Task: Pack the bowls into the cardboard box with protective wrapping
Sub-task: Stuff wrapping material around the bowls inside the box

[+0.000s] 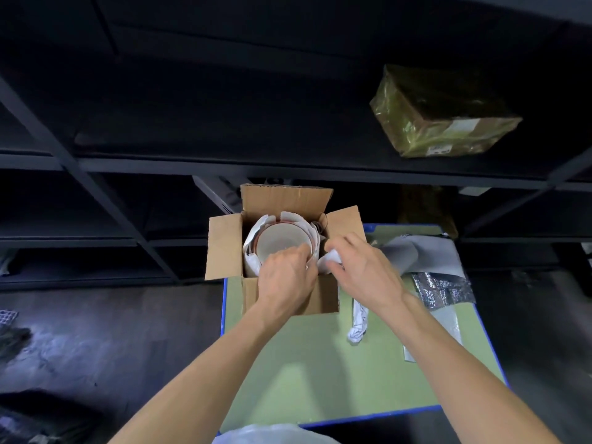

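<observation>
Now, cardboard box (224,248): it is set on the far left corner of the green table (320,363), with all four flaps opened.
Bowls (278,243): they are placed inside the box, in its left part; a white inside and a reddish rim are seen.
Wrapping paper (251,264): white sheets are folded around the bowls, between them and the box walls.
Left hand (285,277): it is reached into the box over the near wall; the fingertips are bent down at the near right rim of the bowls. Whether the rim or the paper is pinched cannot be told.
Right hand (362,270): it is held at the right side of the box; the fingers are curled around a paper wad (328,259), which is gripped just inside the box.
Twisted paper (358,322): it is laid on the table just right of the box.
Silver pouch (445,290): it is laid further right of the box, on grey sheets.
Taped parcel (442,113): it is kept on a dark shelf, beyond the box and to its right.
</observation>
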The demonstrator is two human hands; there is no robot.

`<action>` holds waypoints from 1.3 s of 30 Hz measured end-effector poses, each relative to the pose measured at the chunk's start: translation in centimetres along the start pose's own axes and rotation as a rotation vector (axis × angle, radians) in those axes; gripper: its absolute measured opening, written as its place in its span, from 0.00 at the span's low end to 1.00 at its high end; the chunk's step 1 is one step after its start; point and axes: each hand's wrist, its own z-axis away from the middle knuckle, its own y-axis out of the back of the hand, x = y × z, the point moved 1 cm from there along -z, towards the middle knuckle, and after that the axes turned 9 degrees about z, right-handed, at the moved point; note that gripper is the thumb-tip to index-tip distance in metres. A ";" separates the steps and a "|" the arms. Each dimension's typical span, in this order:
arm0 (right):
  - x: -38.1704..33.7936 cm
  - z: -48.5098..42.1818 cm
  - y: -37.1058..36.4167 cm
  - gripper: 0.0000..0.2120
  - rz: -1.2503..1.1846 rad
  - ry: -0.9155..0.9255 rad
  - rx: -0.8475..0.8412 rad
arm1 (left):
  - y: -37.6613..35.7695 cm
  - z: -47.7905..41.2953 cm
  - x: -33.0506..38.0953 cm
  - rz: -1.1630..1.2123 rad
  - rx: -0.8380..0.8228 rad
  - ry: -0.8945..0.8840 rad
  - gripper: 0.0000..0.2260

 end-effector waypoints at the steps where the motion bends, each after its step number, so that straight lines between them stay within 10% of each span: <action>1: -0.4 -0.4 -0.2 0.09 0.038 -0.007 -0.026 | 0.1 0.1 0.1 0.000 0.002 -0.009 0.14; 7: -1.7 -1.5 -1.6 0.09 0.224 0.055 -0.169 | 0.3 0.5 0.1 0.000 -0.006 -0.007 0.15; 14: 0.0 0.6 -0.9 0.07 0.044 0.058 0.148 | 0.4 0.6 0.1 -0.014 -0.007 0.004 0.13; 39: -1.3 2.6 -5.5 0.13 0.147 -0.059 -0.047 | -0.1 0.6 -0.4 0.028 -0.018 0.007 0.12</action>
